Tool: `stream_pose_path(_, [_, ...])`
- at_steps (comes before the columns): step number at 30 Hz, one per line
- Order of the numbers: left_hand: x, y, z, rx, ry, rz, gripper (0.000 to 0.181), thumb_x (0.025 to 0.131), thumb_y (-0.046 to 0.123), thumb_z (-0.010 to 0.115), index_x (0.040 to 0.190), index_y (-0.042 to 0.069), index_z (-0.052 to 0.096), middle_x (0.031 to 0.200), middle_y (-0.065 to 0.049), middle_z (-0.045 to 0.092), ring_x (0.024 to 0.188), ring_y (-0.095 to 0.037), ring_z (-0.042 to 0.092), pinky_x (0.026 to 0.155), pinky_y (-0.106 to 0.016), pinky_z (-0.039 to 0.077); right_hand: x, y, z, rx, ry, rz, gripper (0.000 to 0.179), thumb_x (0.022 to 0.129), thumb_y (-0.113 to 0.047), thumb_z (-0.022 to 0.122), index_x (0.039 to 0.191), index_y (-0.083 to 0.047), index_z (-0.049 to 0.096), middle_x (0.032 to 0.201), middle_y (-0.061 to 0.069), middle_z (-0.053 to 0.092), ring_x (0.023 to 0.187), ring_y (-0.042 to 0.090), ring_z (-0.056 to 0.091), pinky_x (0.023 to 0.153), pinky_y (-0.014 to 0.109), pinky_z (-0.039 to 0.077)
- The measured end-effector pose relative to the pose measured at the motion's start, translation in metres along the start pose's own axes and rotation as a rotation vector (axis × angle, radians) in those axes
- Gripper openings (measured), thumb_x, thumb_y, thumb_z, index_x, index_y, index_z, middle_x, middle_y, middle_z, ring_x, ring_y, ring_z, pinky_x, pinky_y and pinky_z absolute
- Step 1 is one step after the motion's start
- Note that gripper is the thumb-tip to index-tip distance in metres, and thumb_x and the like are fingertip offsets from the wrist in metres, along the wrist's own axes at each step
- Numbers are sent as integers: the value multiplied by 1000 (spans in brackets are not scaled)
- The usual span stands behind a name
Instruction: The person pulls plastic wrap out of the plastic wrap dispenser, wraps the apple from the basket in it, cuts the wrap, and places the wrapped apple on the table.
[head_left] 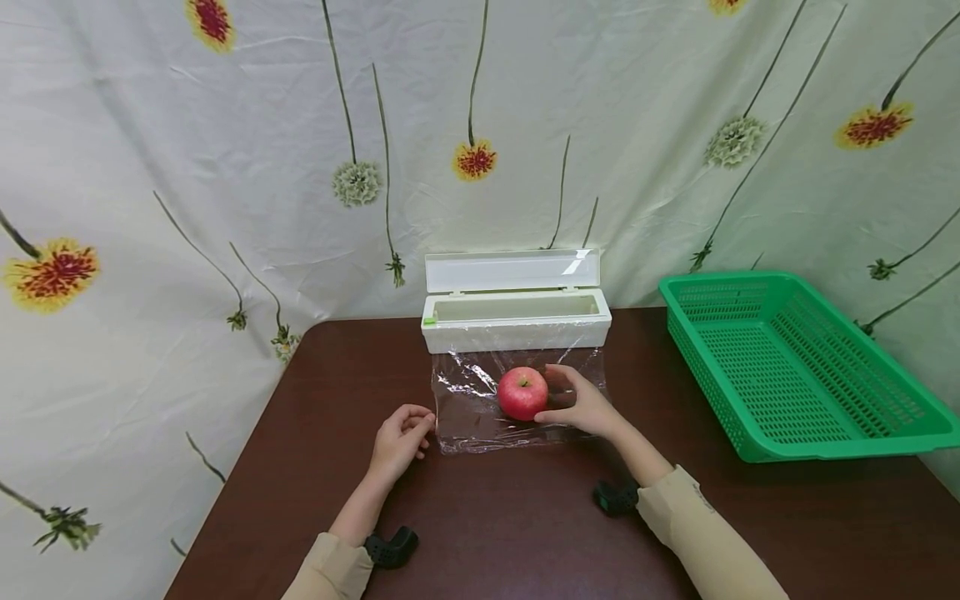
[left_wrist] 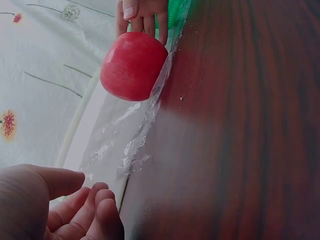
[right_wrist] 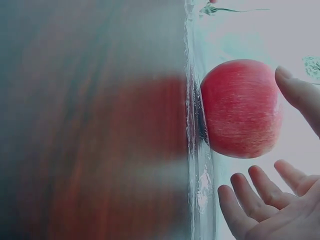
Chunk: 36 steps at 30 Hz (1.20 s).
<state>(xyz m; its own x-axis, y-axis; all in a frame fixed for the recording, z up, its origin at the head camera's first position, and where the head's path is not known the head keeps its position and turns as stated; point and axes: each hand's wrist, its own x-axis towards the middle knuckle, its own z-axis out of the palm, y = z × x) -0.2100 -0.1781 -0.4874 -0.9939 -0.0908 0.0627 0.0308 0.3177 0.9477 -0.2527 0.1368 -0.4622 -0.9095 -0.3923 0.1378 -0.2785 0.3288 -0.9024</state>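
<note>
A red apple sits upright on a sheet of clear plastic wrap, which runs from a white dispenser box onto the table. My right hand is at the apple's right side, thumb and fingers spread; the right wrist view shows gaps between the fingers and the apple, with the thumb tip close to its skin. Beside the wrap's left edge is my left hand, its fingers loosely bent. In the left wrist view, its thumb and fingertips are apart, with nothing seen between them.
The dispenser's lid stands raised at the back. A green plastic basket is on the right of the dark brown table. A flowered white cloth hangs behind. Each wrist wears a black device.
</note>
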Motion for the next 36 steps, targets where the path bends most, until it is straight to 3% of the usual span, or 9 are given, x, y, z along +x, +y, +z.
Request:
stream_pose_path(8, [2, 10, 3, 66, 42, 137, 15, 90, 16, 64, 99, 4, 65, 83, -10, 66, 65, -21, 60, 55, -26, 49, -10, 4, -3, 10, -6, -3, 81, 75, -15, 80, 139, 5, 34, 137, 25, 43, 124, 40, 44, 97, 51, 40])
stream_pose_path(14, [4, 15, 9, 149, -20, 221, 16, 89, 19, 66, 99, 7, 68, 85, -2, 65, 73, -16, 59, 64, -27, 47, -17, 7, -6, 22, 2, -5, 75, 76, -15, 79, 136, 5, 38, 134, 24, 46, 121, 39, 46, 96, 49, 41])
stream_pose_path(25, [8, 17, 19, 155, -186, 277, 18, 86, 20, 69, 99, 7, 70, 85, 2, 68, 73, -11, 62, 64, -26, 49, -28, 14, -11, -46, 8, -27, 53, 78, -16, 77, 124, 0, 56, 123, 17, 58, 114, 36, 54, 94, 50, 43])
stream_pose_path(32, [8, 19, 22, 113, -271, 270, 25, 82, 22, 74, 101, 6, 70, 85, 0, 69, 76, -13, 64, 67, -26, 52, -34, 17, -16, -68, 10, -41, 48, 76, -25, 79, 118, -5, 63, 116, 10, 64, 108, 28, 59, 90, 45, 47])
stream_pose_path(36, [9, 16, 23, 110, -304, 267, 26, 81, 22, 75, 101, 6, 70, 84, 0, 68, 75, -14, 64, 67, -26, 52, -40, 1, -18, -53, -5, -34, 43, 78, -16, 77, 115, 0, 63, 113, 16, 64, 107, 33, 59, 91, 48, 46])
